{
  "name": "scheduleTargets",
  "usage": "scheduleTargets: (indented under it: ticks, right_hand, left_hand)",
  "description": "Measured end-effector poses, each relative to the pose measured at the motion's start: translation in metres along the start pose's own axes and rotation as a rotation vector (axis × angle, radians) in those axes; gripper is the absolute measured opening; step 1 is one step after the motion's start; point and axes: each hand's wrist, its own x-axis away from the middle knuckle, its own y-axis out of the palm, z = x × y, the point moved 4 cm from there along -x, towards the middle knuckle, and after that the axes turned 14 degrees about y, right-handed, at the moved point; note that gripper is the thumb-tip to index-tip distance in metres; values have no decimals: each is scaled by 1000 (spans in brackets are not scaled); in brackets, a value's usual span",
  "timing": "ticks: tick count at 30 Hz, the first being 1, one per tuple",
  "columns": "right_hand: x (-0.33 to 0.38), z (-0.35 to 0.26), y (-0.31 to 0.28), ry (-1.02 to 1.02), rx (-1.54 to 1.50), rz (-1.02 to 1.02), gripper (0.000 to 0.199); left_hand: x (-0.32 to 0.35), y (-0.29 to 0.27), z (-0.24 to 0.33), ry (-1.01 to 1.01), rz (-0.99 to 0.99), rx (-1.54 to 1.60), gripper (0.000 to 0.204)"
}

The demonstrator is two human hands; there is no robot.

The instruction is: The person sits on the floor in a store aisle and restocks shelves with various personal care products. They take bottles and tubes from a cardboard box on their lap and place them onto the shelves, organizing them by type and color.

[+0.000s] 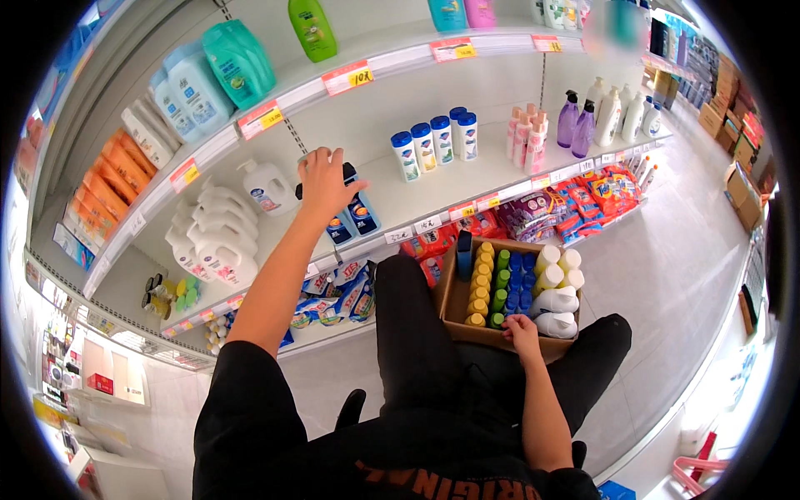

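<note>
Vertically standing, blue bottle [364, 218], cap [349, 172] up

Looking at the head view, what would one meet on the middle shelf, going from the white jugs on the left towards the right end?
White jugs, dark blue bottles, white bottles with blue caps, pink bottles, purple pump bottles, white pump bottles.

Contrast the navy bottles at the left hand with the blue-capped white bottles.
The navy bottles have dark bodies; the blue-capped white bottles have pale ones. The left hand partly hides the navy bottles; the blue-capped white bottles stand clear of it. Both share one shelf.
</note>
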Motion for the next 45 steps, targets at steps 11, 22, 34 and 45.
scheduleTargets:
  ticks: [11, 22, 34, 45]
  right_hand:
    - [-3, 3, -1, 26, -8, 6, 15]
    - [-1, 1, 4, 7, -59, -6, 16]
    - [-8, 5, 1, 20, -59, 4, 16]
    - [0, -4, 2, 38, -32, -1, 17]
  left_hand:
    - [53, 112, 214, 456, -233, 756, 59]
    - [49, 220, 257, 409, -615, 567, 48]
    - [-19, 76, 189, 182, -557, 761, 50]
    - [-88, -10, 65, 95, -245, 300, 56]
